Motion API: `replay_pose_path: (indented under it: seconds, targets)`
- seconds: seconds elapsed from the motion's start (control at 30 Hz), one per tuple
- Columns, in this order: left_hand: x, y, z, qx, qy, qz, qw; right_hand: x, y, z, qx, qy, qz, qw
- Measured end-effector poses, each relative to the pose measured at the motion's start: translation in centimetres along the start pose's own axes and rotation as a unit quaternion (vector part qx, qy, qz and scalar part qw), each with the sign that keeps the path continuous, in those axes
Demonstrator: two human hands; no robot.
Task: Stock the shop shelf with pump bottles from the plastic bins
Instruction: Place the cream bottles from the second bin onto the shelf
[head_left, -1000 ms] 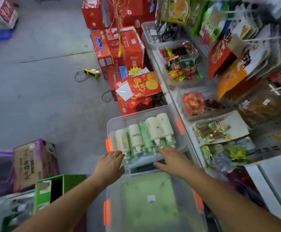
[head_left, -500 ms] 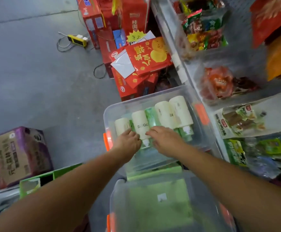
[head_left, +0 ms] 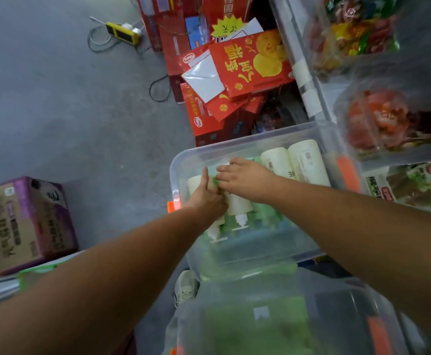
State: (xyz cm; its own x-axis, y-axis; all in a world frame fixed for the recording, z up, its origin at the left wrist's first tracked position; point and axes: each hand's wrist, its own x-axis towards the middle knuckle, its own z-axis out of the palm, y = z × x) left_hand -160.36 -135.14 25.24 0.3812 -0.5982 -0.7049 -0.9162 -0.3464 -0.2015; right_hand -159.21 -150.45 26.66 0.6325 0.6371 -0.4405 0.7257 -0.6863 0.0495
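A clear plastic bin [head_left: 250,139] on the floor holds several cream and green pump bottles lying side by side, pumps toward me. My left hand [head_left: 204,194] is inside the bin, thumb up, fingers wrapped round the leftmost cream bottle [head_left: 193,183]. My right hand [head_left: 246,179] lies beside it, fingers curled over the second cream bottle [head_left: 237,204]. The two hands touch. Two more cream bottles [head_left: 306,162] lie untouched at the right, a green one [head_left: 265,213] between. The shop shelf's edge [head_left: 309,93] runs along the right.
A second clear bin with a lid [head_left: 273,290] sits closest to me. Red gift boxes [head_left: 250,65] are stacked behind the open bin. A purple carton [head_left: 22,221] stands at the left, a yellow power strip [head_left: 123,33] on the grey floor. Snack packets [head_left: 378,119] fill the shelf.
Both hands have reached from the bin's near rim onto the bottles and closed round the two leftmost cream ones. The view has tilted down and nearer to the bin.
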Motion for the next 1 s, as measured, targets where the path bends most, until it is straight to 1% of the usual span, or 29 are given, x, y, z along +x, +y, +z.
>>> replay_pose_path:
  seconds: [0.03,0.07,0.13,0.23,0.37,0.43,0.5,0.6,0.73,0.83,1.0]
  targets:
    - [0.1,0.2,0.0,-0.012,0.013,0.009,1.000,0.1,0.3,0.2,-0.009,0.000,-0.003,1.000]
    - [0.0,0.2,-0.3,-0.008,0.002,0.014,1.000,0.3,0.4,0.3,-0.021,-0.008,-0.004,1.000]
    - [0.6,-0.1,-0.1,0.014,-0.004,0.019,1.000,1.0,0.3,0.4,-0.049,-0.054,-0.008,0.997]
    - [1.3,0.3,-0.3,0.049,0.010,-0.005,0.999,2.2,-0.1,0.2,-0.104,-0.110,-0.019,0.988]
    - [0.6,0.2,-1.7,0.025,0.010,-0.013,1.000,3.8,-1.2,-0.1,-0.170,-0.177,-0.018,0.969]
    - [0.3,0.1,-1.5,0.024,0.016,-0.016,0.999,4.5,-1.5,-0.5,-0.183,-0.195,-0.015,0.964]
    - [0.0,0.2,-1.2,0.022,0.025,-0.003,0.999,4.3,-1.5,-0.8,-0.171,-0.187,-0.021,0.967]
    - [-0.2,0.5,-0.3,-0.011,0.022,0.032,0.999,3.0,-1.5,-0.6,-0.152,-0.172,-0.028,0.973]
    - [-1.1,0.2,-0.1,-0.012,0.023,0.071,0.997,1.2,-1.6,-0.3,-0.095,-0.119,-0.017,0.988]
    - [-2.2,-0.6,-0.5,-0.040,0.037,0.092,0.994,-1.0,-1.1,-0.7,-0.054,-0.073,0.014,0.996]
    - [-5.2,-2.1,-2.2,-0.179,0.072,0.085,0.977,-6.9,-0.9,-2.0,0.040,-0.008,0.124,0.991]
